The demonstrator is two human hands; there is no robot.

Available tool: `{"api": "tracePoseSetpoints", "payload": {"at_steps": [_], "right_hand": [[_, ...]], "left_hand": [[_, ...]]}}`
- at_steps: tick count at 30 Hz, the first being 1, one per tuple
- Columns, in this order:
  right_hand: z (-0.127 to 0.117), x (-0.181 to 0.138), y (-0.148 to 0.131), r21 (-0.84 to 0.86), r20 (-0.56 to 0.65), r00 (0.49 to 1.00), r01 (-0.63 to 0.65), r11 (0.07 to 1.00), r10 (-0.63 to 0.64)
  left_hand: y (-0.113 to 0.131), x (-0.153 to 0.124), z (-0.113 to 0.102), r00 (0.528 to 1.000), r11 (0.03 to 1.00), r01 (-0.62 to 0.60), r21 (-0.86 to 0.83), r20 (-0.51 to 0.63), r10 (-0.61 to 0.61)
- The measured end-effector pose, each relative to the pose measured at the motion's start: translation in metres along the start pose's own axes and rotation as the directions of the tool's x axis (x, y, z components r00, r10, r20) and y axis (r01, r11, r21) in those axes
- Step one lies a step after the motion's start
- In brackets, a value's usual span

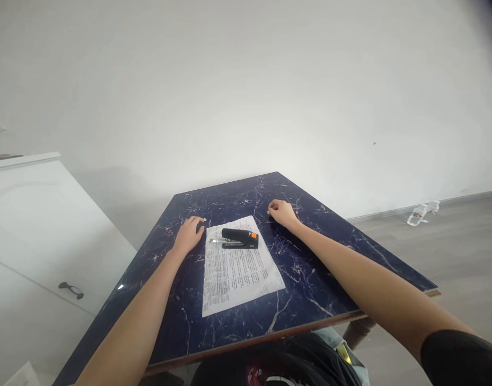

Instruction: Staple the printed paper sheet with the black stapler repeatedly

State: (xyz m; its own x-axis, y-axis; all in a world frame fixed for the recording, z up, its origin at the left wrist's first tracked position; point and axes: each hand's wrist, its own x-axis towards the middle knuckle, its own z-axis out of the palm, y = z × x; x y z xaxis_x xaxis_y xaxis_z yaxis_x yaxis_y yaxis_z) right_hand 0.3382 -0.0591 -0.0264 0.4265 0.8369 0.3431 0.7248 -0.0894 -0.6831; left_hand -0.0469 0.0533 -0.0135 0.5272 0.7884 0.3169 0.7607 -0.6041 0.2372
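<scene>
A black stapler with an orange patch lies on a sheet of printed paper, its metal part pointing left. To the left of the paper's top corner, my left hand rests on the table with fingers bent and the thumb apart from them. A tiny pale spot shows at its fingertips; I cannot tell what it is. Right of the paper, my right hand is closed in a pinch near the tabletop. Something very small and pale shows at those fingertips, too small to name. Neither hand touches the stapler.
Both forearms lie over the dark blue marbled table. A white cabinet with a dark handle stands at the left. Clear plastic bottles lie on the floor at the right. A white wall rises behind the table.
</scene>
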Motion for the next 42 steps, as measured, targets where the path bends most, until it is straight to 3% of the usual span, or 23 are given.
{"api": "tracePoseSetpoints", "payload": {"at_steps": [8,22,28,36,42], "right_hand": [[0.001,0.000,-0.001,0.022,0.042,0.999,-0.019,1.000,0.018],[-0.003,0.000,-0.003,-0.024,0.131,0.991,-0.008,1.000,0.011],[-0.002,-0.001,-0.003,-0.051,0.157,0.988,0.011,0.999,-0.003],[0.001,0.002,0.000,-0.076,0.165,0.986,0.050,0.996,-0.037],[0.000,0.003,0.000,-0.097,0.182,0.982,0.073,0.993,-0.055]], "left_hand": [[-0.001,0.001,0.007,0.995,0.997,-0.077,-0.019,0.056,0.078],[-0.001,0.004,-0.007,1.000,1.000,-0.020,-0.017,0.007,0.020],[0.010,-0.001,-0.013,0.999,0.999,-0.020,-0.026,0.050,0.021],[0.026,-0.008,-0.021,0.998,0.994,-0.056,-0.096,-0.009,0.056],[0.054,-0.016,-0.035,0.988,0.934,-0.145,-0.325,-0.104,0.117]]}}
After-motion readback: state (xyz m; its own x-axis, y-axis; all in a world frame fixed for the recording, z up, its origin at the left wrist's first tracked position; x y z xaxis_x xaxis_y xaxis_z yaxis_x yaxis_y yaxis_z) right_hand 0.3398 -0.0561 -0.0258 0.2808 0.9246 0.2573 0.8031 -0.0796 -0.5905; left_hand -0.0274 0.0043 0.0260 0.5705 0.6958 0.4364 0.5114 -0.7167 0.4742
